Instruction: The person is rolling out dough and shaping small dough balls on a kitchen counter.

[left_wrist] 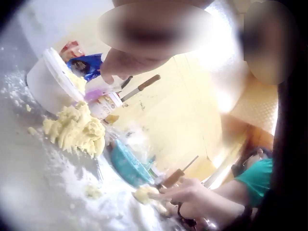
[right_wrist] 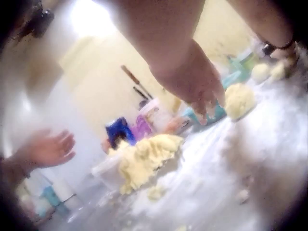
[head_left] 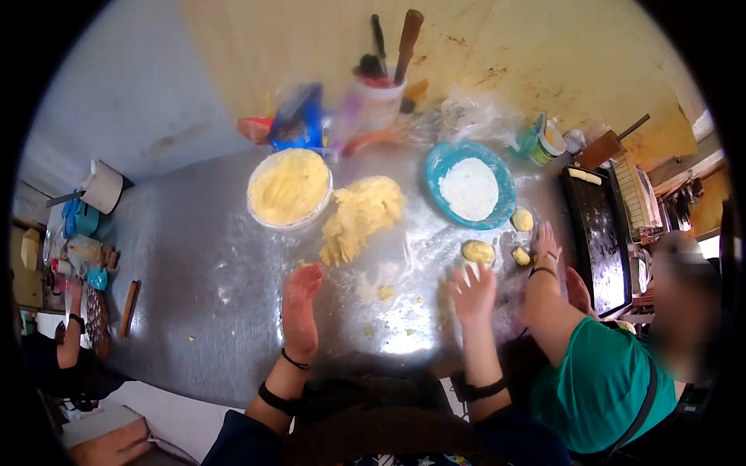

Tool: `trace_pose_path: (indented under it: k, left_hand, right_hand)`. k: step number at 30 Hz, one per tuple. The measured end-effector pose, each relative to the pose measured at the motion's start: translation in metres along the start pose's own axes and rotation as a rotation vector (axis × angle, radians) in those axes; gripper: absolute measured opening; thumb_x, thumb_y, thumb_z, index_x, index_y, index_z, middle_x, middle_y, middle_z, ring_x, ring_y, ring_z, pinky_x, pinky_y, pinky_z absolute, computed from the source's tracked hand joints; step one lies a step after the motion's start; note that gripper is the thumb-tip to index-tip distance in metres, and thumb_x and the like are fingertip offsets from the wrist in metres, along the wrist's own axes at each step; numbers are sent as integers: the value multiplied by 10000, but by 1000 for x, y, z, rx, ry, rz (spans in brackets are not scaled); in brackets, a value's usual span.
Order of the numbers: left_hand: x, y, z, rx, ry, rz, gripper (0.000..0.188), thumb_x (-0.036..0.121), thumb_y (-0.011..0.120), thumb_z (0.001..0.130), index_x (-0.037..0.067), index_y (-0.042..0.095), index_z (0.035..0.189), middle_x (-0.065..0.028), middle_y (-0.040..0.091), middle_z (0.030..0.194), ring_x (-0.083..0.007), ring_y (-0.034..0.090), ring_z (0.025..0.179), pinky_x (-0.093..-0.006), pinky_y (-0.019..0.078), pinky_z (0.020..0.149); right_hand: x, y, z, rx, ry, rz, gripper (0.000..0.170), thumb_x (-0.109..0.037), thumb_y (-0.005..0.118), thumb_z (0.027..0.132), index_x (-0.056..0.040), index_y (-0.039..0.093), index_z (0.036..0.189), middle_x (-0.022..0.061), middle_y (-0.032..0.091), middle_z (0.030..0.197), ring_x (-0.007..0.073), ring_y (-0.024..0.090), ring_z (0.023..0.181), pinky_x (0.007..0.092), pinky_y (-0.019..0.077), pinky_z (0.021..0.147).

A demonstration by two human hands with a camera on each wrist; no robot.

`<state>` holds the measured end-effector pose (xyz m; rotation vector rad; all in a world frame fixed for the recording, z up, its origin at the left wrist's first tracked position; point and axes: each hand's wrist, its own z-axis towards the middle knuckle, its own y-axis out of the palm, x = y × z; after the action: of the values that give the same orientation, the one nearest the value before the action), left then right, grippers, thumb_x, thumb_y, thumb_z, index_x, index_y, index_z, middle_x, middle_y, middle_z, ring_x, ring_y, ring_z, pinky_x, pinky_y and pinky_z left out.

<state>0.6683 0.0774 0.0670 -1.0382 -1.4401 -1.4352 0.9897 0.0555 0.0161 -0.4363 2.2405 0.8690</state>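
Observation:
In the head view my left hand (head_left: 301, 311) is held over the metal table, fingers extended and nothing in it, just in front of a rough heap of yellow dough (head_left: 361, 213). My right hand (head_left: 472, 297) has its fingers spread, with the fingertips close to a lump of dough (head_left: 478, 251). That lump (right_wrist: 239, 101) shows beside the right fingertips in the right wrist view. A second piece of dough (head_left: 523, 220) and a smaller one (head_left: 521, 256) lie farther right. Behind the heap stands a white tub (head_left: 250, 203) full of yellow dough. White flour fills a teal basin (head_left: 437, 194).
At the right, a person in a green shirt (head_left: 610, 380) has a hand (head_left: 546, 252) on the table by the dough pieces. A dark baking tray (head_left: 602, 233) lies beyond. Knives stand in a white bucket (head_left: 381, 105) by the wall. A wooden stick (head_left: 130, 309) lies left.

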Motion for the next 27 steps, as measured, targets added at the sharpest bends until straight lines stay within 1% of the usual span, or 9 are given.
trace_pose_path:
  k: [4,7,10,13,16,19,22,25,27]
  left_hand:
    - [-12,-12,8,52,-46,39,418,352,414,1007,48,470,1289,-111,542,1299,-215,510,1188,-369,365,1032]
    - [-28,-19,10,26,-69,167,334,260,428,1008,39,505,1247,-109,570,1262,-199,527,1168,-351,397,1003]
    - [-40,-22,11,-10,-95,150,281,165,464,993,22,514,1230,-109,578,1240,-197,533,1162,-341,397,1017]
    - [-63,-33,8,-28,-93,214,276,102,498,977,6,508,1236,-111,579,1225,-210,531,1169,-340,382,1045]
    - [-83,-48,-2,-53,-85,459,308,113,526,953,11,510,1243,-125,588,1218,-248,533,1180,-354,386,1038]
    - [-94,-53,-3,-167,18,788,377,154,583,902,19,514,1247,-152,581,1230,-310,521,1194,-391,385,1039]
    - [-103,-45,3,-304,193,983,434,194,624,847,44,531,1243,-168,559,1267,-346,502,1208,-425,376,1047]
    - [-115,-7,11,-467,242,1050,436,187,630,818,72,551,1231,-151,549,1290,-341,493,1220,-440,375,1050]
    - [-113,28,19,-636,328,1093,400,138,617,815,80,570,1208,-126,559,1273,-327,497,1214,-436,392,1033]
  right_hand:
    - [40,60,9,-230,-80,-418,483,-293,470,973,-70,435,1399,80,455,1417,234,419,1319,385,334,1066]
    - [68,93,51,-441,-426,-712,436,-204,507,947,-47,494,1353,109,523,1351,271,480,1265,383,348,1073]
    - [90,93,119,-343,-542,-853,421,-179,536,918,-32,524,1312,153,506,1371,308,488,1256,385,368,1056]
    - [72,76,140,-356,-710,-1096,395,-189,548,910,-32,555,1272,196,491,1377,328,482,1261,393,366,1062]
    - [58,42,119,-368,-801,-1402,469,-221,559,902,-22,506,1324,221,449,1412,368,434,1296,433,319,1095]
    - [63,-5,86,-227,-984,-1646,562,-253,553,896,-6,430,1386,234,402,1449,401,353,1355,470,255,1128]
    - [78,-32,42,-214,-913,-1960,624,-284,513,897,4,364,1430,244,357,1479,429,273,1398,491,209,1148]
    - [81,-34,17,-585,-821,-1811,605,-315,462,915,-1,379,1426,245,356,1480,422,269,1407,487,215,1150]
    - [68,-30,16,-584,-775,-1598,601,-307,457,912,0,385,1424,246,362,1477,431,290,1394,493,223,1144]
